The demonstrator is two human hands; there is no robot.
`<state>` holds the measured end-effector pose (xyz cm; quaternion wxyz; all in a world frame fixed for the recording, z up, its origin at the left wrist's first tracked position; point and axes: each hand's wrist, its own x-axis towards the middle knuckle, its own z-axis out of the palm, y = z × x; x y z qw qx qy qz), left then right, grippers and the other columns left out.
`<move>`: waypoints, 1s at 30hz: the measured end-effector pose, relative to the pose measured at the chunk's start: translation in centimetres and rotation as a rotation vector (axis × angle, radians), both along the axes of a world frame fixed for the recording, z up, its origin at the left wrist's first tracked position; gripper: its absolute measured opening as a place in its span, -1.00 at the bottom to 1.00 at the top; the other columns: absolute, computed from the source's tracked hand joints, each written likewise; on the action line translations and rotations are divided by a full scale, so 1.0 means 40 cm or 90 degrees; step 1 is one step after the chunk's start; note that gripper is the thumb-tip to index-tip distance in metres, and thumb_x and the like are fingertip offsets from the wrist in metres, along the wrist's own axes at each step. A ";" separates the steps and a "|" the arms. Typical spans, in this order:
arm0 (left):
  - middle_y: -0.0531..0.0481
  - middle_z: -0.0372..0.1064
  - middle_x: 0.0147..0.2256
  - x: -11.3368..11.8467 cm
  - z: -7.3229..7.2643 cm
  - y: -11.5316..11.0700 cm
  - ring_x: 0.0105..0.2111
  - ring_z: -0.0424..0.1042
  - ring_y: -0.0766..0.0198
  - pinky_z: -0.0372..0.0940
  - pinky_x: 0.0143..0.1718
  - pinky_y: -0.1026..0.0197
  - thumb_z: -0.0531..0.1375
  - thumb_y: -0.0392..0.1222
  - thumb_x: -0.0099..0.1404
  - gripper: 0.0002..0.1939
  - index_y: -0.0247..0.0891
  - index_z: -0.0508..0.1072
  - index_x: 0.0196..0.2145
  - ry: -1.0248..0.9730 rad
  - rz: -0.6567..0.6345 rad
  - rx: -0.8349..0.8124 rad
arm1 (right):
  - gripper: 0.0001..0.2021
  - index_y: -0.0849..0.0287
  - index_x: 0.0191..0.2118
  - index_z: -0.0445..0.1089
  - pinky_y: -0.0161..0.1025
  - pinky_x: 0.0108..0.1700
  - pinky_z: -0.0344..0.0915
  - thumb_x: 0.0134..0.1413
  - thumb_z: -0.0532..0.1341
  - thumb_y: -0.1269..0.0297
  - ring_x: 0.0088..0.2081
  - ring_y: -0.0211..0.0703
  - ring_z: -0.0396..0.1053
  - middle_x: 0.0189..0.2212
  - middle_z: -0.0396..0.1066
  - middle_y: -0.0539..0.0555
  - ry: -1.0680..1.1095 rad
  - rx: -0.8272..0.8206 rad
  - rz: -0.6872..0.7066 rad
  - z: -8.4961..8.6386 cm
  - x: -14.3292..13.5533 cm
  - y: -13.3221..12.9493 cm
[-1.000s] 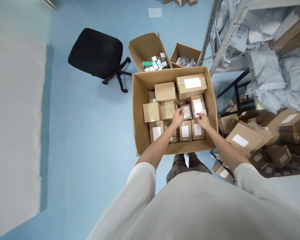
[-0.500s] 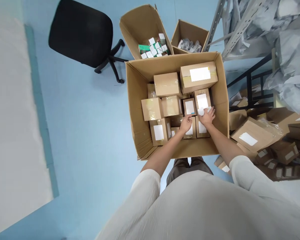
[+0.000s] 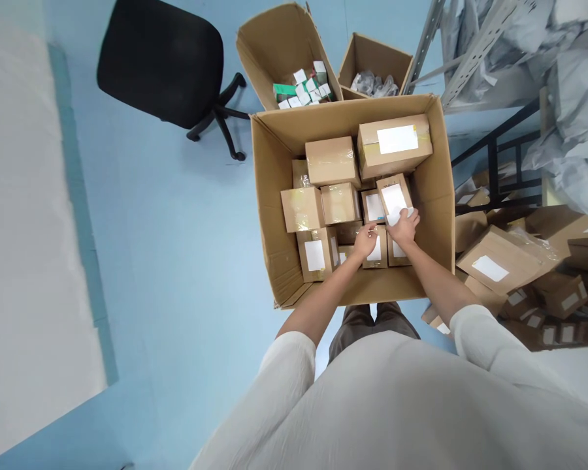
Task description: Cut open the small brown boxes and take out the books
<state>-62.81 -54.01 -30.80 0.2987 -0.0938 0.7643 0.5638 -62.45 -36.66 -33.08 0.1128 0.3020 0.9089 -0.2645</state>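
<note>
A large open carton (image 3: 355, 297) stands before me with several taped cardboard boxes inside. My right hand (image 3: 404, 227) grips the near end of a small cardboard box (image 3: 406, 185) with white paper on top; that box sits slightly turned among the others. Over the near row, my left hand (image 3: 365, 241) has its fingers curled together above a labelled box (image 3: 381, 256). Whether they pinch anything is too small to tell. Just left of the gripped box lies another small labelled box (image 3: 373, 206), partly covered by it.
Behind the carton are a carton of white and green small boxes (image 3: 269, 32) and one with grey plastic bags (image 3: 372, 85). A black chair (image 3: 161, 62) stands at the left. Metal shelving (image 3: 475, 55) and piled parcels (image 3: 490, 267) line the right side.
The small box under my right hand has turned and shifted left, now overlapping its neighbour. My left hand has stayed nearly in place. The whole view has shifted slightly.
</note>
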 end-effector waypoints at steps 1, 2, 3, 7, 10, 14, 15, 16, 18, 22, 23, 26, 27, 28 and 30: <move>-0.25 0.55 0.15 -0.004 0.003 -0.002 0.11 0.56 0.01 0.35 0.33 -0.07 0.21 -0.39 0.38 -0.61 -0.28 0.58 0.13 0.001 0.003 -0.005 | -0.31 0.08 0.19 0.19 0.39 0.26 0.31 0.06 0.42 -0.08 0.43 0.51 -0.13 0.46 -0.19 0.42 -0.001 0.000 0.021 0.018 0.011 -0.009; -0.27 0.53 0.18 -0.010 0.008 -0.006 0.14 0.55 0.00 0.34 0.34 -0.07 0.21 -0.38 0.39 -0.59 -0.30 0.56 0.16 0.003 0.009 -0.013 | -0.33 0.08 0.18 0.20 0.39 0.27 0.30 0.06 0.42 -0.06 0.42 0.50 -0.11 0.44 -0.16 0.42 0.004 -0.003 0.044 0.040 0.023 -0.019; -0.29 0.49 0.21 -0.017 0.015 -0.012 0.17 0.53 -0.01 0.32 0.36 -0.06 0.21 -0.36 0.40 -0.56 -0.31 0.52 0.21 0.012 0.020 -0.024 | -0.35 0.09 0.16 0.21 0.40 0.30 0.26 0.06 0.43 -0.03 0.41 0.49 -0.09 0.43 -0.13 0.42 0.014 -0.006 0.073 0.065 0.036 -0.030; -0.33 0.17 0.46 -0.061 0.071 -0.054 0.43 0.25 -0.01 0.10 0.50 -0.01 0.28 -0.18 0.47 -0.36 -0.25 0.26 0.43 0.121 0.122 -0.080 | -0.39 0.06 0.12 0.22 0.36 0.35 0.20 0.00 0.46 0.11 0.40 0.45 -0.02 0.41 -0.06 0.39 0.079 -0.032 0.166 0.188 0.094 -0.062; -0.25 0.09 0.50 -0.098 0.136 -0.090 0.53 0.06 0.03 0.00 0.54 0.03 0.25 0.04 0.54 -0.32 -0.17 0.19 0.47 0.206 0.148 -0.079 | -0.42 0.05 0.09 0.24 0.30 0.33 0.24 -0.02 0.46 0.17 0.40 0.44 0.02 0.40 -0.02 0.36 0.121 -0.047 0.190 0.293 0.138 -0.072; -0.22 0.27 0.41 -0.131 0.230 -0.101 0.48 0.17 0.04 0.03 0.53 0.01 0.11 0.23 0.59 -0.41 -0.14 0.32 0.38 0.241 0.079 -0.018 | -0.41 0.05 0.09 0.26 0.27 0.37 0.20 -0.05 0.45 0.23 0.36 0.39 0.12 0.35 0.08 0.33 0.172 -0.047 0.185 0.422 0.184 -0.069; -0.21 0.32 0.38 -0.136 0.253 -0.095 0.46 0.22 0.04 0.05 0.52 0.00 0.09 0.26 0.59 -0.42 -0.12 0.35 0.36 0.257 0.060 -0.001 | -0.41 0.05 0.10 0.26 0.26 0.38 0.20 -0.06 0.45 0.24 0.35 0.38 0.14 0.34 0.09 0.32 0.183 -0.043 0.175 0.453 0.196 -0.062; -0.20 0.35 0.36 -0.140 0.276 -0.085 0.43 0.25 0.03 0.08 0.50 0.00 0.08 0.28 0.59 -0.43 -0.11 0.37 0.33 0.278 0.043 0.015 | -0.40 0.05 0.11 0.26 0.24 0.38 0.20 -0.06 0.44 0.24 0.35 0.37 0.15 0.34 0.11 0.31 0.195 -0.038 0.163 0.483 0.208 -0.053; -0.20 0.39 0.31 -0.146 0.323 -0.052 0.38 0.31 0.03 0.13 0.47 -0.01 0.09 0.29 0.58 -0.44 -0.11 0.40 0.30 0.327 0.008 0.048 | -0.39 0.04 0.13 0.28 0.20 0.40 0.19 -0.06 0.44 0.23 0.36 0.36 0.16 0.34 0.13 0.30 0.220 -0.020 0.141 0.545 0.238 -0.025; -0.17 0.43 0.27 -0.137 0.429 0.055 0.32 0.38 0.03 0.20 0.43 -0.01 0.18 0.19 0.57 -0.50 -0.13 0.39 0.29 0.404 -0.088 0.122 | -0.36 0.06 0.22 0.29 0.20 0.43 0.13 0.00 0.43 0.17 0.43 0.37 0.11 0.39 0.15 0.30 0.272 0.032 0.077 0.663 0.332 0.063; -0.17 0.43 0.28 -0.128 0.457 0.088 0.32 0.38 0.03 0.21 0.43 -0.01 0.21 0.14 0.56 -0.51 -0.13 0.39 0.29 0.418 -0.115 0.138 | -0.35 0.06 0.24 0.28 0.22 0.44 0.12 0.03 0.42 0.16 0.45 0.37 0.09 0.40 0.15 0.30 0.283 0.044 0.056 0.689 0.363 0.088; -0.15 0.44 0.28 -0.077 0.532 0.192 0.32 0.39 0.03 0.21 0.44 -0.01 0.28 0.00 0.51 -0.53 -0.13 0.41 0.29 0.445 -0.184 0.171 | -0.38 0.05 0.29 0.27 0.24 0.45 0.09 0.13 0.36 0.14 0.48 0.34 0.06 0.43 0.16 0.30 0.315 0.073 0.002 0.746 0.470 0.166; -0.15 0.45 0.27 -0.053 0.551 0.228 0.32 0.39 0.03 0.21 0.44 0.00 0.29 -0.04 0.49 -0.53 -0.14 0.42 0.28 0.449 -0.205 0.179 | -0.41 0.05 0.30 0.27 0.24 0.46 0.08 0.18 0.33 0.13 0.48 0.32 0.07 0.42 0.17 0.30 0.330 0.080 -0.012 0.757 0.511 0.193; -0.14 0.46 0.25 -0.024 0.566 0.264 0.30 0.40 0.03 0.21 0.44 0.00 0.31 -0.08 0.47 -0.53 -0.14 0.43 0.27 0.452 -0.227 0.186 | -0.44 0.05 0.30 0.27 0.24 0.45 0.09 0.22 0.30 0.13 0.47 0.30 0.09 0.42 0.20 0.30 0.348 0.086 -0.026 0.766 0.555 0.219; -0.14 0.48 0.22 0.046 0.585 0.337 0.27 0.43 0.04 0.23 0.42 0.01 0.32 -0.13 0.43 -0.54 -0.15 0.45 0.25 0.453 -0.274 0.197 | -0.48 0.07 0.30 0.28 0.25 0.44 0.12 0.28 0.25 0.12 0.42 0.29 0.16 0.38 0.26 0.30 0.384 0.094 -0.057 0.771 0.653 0.273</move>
